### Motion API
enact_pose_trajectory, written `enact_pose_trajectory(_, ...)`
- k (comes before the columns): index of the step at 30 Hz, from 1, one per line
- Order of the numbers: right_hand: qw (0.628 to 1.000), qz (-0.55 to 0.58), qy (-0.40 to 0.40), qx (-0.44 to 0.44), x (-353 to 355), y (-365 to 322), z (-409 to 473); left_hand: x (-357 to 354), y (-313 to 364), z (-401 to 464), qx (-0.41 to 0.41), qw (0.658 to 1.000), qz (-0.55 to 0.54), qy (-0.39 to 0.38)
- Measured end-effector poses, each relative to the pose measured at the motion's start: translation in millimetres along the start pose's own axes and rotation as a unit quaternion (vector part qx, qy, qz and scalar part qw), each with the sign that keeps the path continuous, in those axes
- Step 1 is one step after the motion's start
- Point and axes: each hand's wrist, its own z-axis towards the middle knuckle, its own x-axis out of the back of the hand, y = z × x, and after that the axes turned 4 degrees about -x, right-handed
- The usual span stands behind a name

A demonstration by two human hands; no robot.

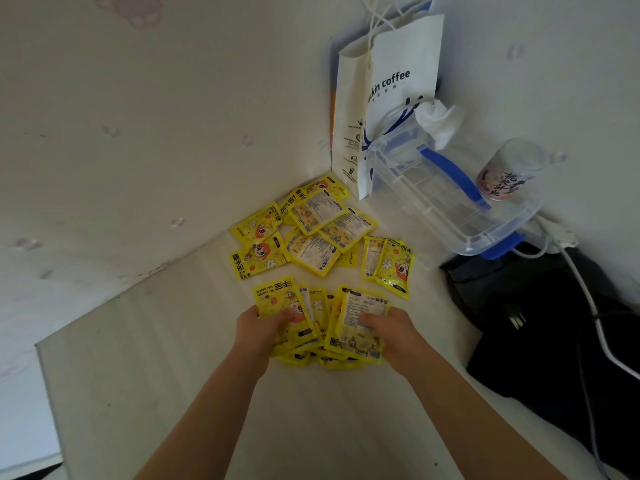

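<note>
Several yellow hand-warmer packets lie on a pale table (173, 375). One loose heap (311, 230) spreads toward the far corner. A nearer pile (320, 306) sits under both my hands. My left hand (263, 323) grips a packet with a cartoon front at the pile's left side. My right hand (391, 329) grips a packet showing its printed back at the pile's right side. More packets poke out beneath both hands.
A white paper coffee bag (388, 98) stands in the corner against the wall. Beside it sits a clear plastic box with blue handle (446, 192), crumpled tissue (438, 119) and a printed cup (505, 171) on it. A black bag (540, 327) and white cable (588, 306) lie right.
</note>
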Motion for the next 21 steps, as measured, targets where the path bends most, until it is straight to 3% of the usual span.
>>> enact_pose_trajectory(8,0.999,0.017,0.012,0.035,11.0,-1.4,-19.1,17.6,-8.9,-12.1,0.037,0.996,-0.080,-0.006)
enact_pose_trajectory(21,0.999,-0.034,0.033,0.017,-11.4,13.2,-18.8,36.2,-37.8,-35.8,0.028,0.997,-0.058,0.039)
